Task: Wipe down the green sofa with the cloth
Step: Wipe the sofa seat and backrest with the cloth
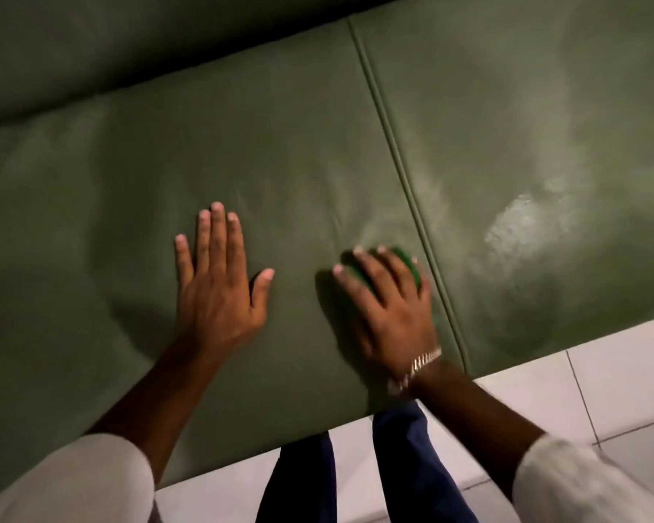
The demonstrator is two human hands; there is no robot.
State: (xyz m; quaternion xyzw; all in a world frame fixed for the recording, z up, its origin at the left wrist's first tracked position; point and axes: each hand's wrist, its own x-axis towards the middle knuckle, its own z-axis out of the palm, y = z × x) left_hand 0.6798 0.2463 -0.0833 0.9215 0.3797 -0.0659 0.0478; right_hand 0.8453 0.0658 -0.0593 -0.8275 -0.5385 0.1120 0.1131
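Observation:
The green sofa (91, 228) fills most of the view, its seat split by a seam running from top centre down to the front edge. My left hand (219, 285) lies flat on the left cushion, fingers spread, holding nothing. My right hand (387, 307), with a metal bracelet at the wrist, presses a small bright green cloth (408, 264) onto the same cushion just left of the seam. Only the cloth's far edge shows past my fingers. A pale shiny patch (521, 228) shows on the right cushion.
White floor tiles (582, 386) run along the sofa's front edge at the lower right. My legs in dark blue trousers (401, 466) stand against that edge. The sofa's backrest (129, 50) rises along the top.

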